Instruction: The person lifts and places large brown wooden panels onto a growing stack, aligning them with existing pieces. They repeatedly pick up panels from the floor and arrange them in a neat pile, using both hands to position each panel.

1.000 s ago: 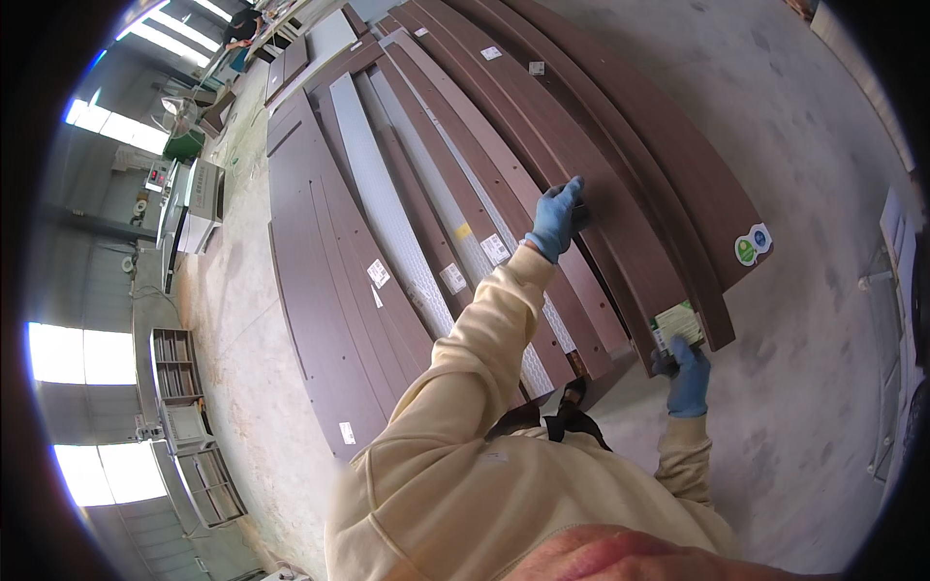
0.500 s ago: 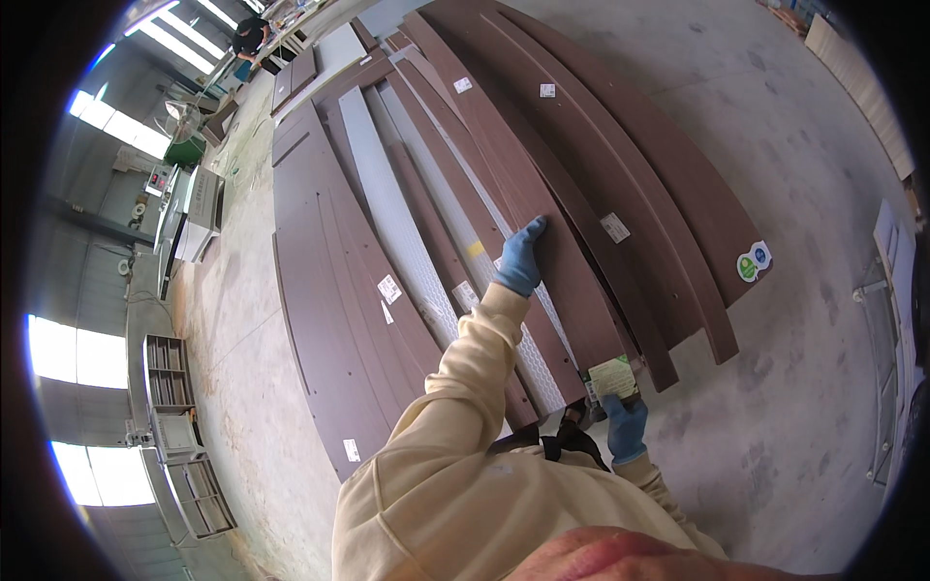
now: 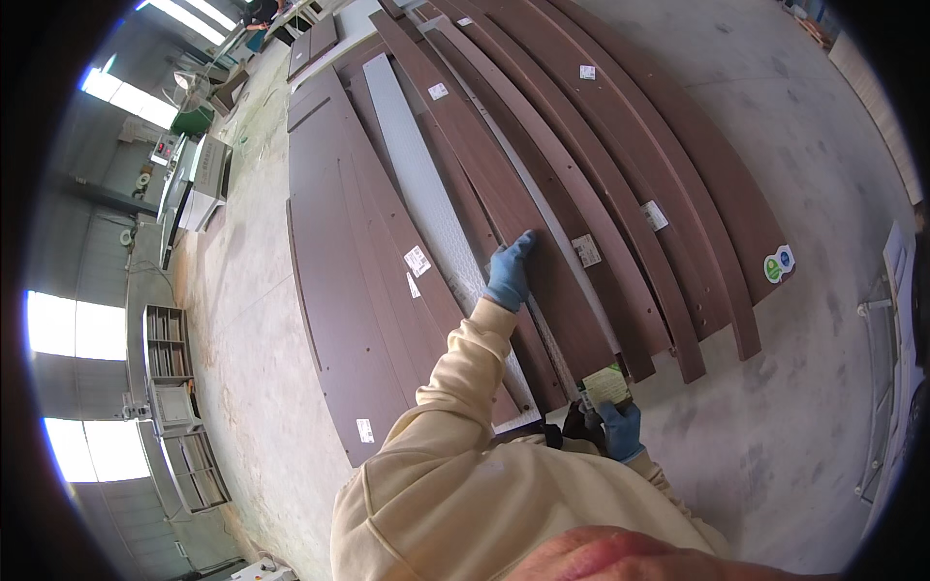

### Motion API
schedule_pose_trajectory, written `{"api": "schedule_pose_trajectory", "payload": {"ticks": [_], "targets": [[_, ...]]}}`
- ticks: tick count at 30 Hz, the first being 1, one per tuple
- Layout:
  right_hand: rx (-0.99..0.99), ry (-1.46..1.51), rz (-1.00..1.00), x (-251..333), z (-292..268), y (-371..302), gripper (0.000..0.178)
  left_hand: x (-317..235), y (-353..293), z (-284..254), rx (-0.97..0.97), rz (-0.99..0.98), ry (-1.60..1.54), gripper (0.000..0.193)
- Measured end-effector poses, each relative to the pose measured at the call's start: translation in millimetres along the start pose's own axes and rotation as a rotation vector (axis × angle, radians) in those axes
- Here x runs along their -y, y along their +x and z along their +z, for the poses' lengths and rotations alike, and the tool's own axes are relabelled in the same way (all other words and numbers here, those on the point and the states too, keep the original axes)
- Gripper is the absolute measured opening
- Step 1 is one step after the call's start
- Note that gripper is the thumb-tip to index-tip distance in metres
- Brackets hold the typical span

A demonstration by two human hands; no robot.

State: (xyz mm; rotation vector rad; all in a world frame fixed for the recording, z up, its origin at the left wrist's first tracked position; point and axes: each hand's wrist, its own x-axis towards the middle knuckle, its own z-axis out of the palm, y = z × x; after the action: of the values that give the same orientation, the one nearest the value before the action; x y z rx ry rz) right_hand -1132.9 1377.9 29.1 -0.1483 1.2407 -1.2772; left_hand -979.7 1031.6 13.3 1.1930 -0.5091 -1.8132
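My left hand (image 3: 509,276), in a blue glove, grips the left edge of a long brown board (image 3: 484,165). Its fingers reach over the board's face. At the near end of that board, my right hand (image 3: 620,426), also gloved in blue, is closed round a yellow-green card or pad of labels (image 3: 606,385). Whether that hand touches the board as well, I cannot tell. Left of the gripped board lies a pale, film-covered strip (image 3: 412,160). On its right is another brown board with a white label (image 3: 585,250).
Wide brown panels (image 3: 339,252) lie on the left, and narrow raised boards (image 3: 668,174) on the right. A slatted rack (image 3: 167,353) and a machine (image 3: 203,179) stand along the left wall. Another person (image 3: 260,14) bends over a far table. Concrete floor (image 3: 814,184) runs along the right.
The gripped board has shifted left with my left hand, exposing more of the labelled board beside it. The card in my right hand stays near the board's end. The view has shifted slightly.
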Motion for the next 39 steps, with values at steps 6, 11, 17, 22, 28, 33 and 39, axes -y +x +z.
{"api": "schedule_pose_trajectory", "payload": {"ticks": [6, 11, 17, 22, 28, 33, 39], "targets": [[-0.031, 0.049, 0.187, -11, 23, -2, 0.017, -7, -12, -46, 0.269, 0.220, 0.254, 0.039], [-0.002, -0.078, 0.283, -22, 16, 3, 0.027, -29, -36, -56, 0.072, -0.082, 0.723, 0.037], [0.024, -0.152, 0.309, -48, 12, 14, 0.033, -43, -63, -53, -0.094, 0.427, 1.498, 0.028], [0.011, -0.276, 0.353, -63, 8, 18, 0.028, -38, -49, -65, -0.145, 1.054, 1.544, 0.034], [0.037, -0.273, 0.329, -62, 17, 16, 0.032, -24, -33, -88, -0.006, 1.025, 1.856, 0.078], [0.024, -0.350, 0.372, -63, 28, 16, 0.036, -18, -20, -98, -0.010, 1.080, 1.904, 0.086], [0.060, -0.369, 0.419, -68, 30, 19, 0.037, -23, -14, -109, 0.047, 0.890, 2.044, 0.092]]}}
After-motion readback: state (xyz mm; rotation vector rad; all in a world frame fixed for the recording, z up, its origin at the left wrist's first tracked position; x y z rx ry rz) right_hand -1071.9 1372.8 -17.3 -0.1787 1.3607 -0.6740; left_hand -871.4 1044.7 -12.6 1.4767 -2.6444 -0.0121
